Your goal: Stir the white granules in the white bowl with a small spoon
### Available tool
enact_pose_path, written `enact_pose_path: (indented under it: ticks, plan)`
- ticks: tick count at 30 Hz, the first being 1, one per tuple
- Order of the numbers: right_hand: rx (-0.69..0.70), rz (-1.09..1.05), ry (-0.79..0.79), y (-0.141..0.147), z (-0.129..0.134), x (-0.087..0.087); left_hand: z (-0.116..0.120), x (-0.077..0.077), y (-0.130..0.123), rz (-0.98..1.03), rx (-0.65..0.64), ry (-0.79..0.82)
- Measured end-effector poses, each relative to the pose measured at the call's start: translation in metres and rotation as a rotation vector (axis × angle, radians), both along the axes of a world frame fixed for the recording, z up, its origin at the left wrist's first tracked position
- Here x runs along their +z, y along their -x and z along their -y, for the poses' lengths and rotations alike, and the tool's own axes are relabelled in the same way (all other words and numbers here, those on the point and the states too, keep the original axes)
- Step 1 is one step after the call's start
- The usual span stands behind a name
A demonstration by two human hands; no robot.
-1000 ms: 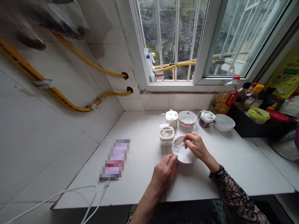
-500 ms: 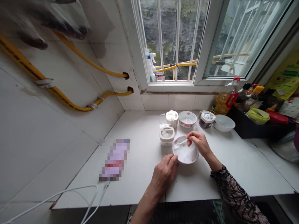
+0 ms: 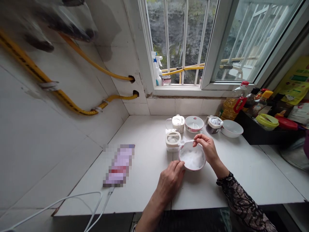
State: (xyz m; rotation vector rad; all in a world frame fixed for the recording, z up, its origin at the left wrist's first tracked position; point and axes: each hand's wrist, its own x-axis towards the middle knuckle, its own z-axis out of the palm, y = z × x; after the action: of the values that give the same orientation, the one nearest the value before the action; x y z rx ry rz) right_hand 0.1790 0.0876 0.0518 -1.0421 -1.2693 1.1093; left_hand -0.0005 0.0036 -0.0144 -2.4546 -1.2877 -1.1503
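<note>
A small white bowl [image 3: 205, 159] with a pinkish rim stands on the counter, holding white granules [image 3: 192, 158] like salt or sugar. My left hand [image 3: 171, 177] grips its near left rim between thumb and fingers. With thumb and fingertips, my right hand [image 3: 205, 146] pinches the handle of a small white spoon [image 3: 185, 142], level over the bowl's far left rim. The spoon's head is close to an open-topped seasoning jar [image 3: 173, 146] with white contents. Whether anything lies in the spoon is too small to tell.
Behind stand another jar [image 3: 178, 124], a flowered bowl [image 3: 194, 124], a dark-filled jar [image 3: 213, 125] and a plain bowl [image 3: 232, 129]. An oil bottle [image 3: 233, 104] and condiments stand at right. On the left lies a blurred-out purple object [image 3: 119, 166] with a white cable [image 3: 96, 211].
My right hand has raised the spoon from inside the bowl up to its far left rim, beside the jar. My left hand stays on the bowl.
</note>
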Motion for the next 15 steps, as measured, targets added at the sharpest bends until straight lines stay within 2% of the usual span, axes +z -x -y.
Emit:
enact_pose_path:
  ticks: [5, 7, 12, 15]
  plan:
    - [-0.021, 0.09, -0.141, 0.007, 0.001, -0.002, 0.0, -0.001, 0.001, 0.0, -0.004, 0.007]
    - [-0.032, 0.221, -0.241, 0.01, 0.002, -0.002, 0.0, -0.001, 0.001, -0.001, 0.0, 0.007]
    - [0.01, 0.704, -0.641, 0.016, 0.007, -0.004, 0.0, 0.0, 0.0, -0.001, 0.001, 0.0]
    - [-0.018, 0.744, -0.724, 0.015, 0.009, -0.002, 0.0, 0.001, 0.001, -0.005, 0.002, 0.005]
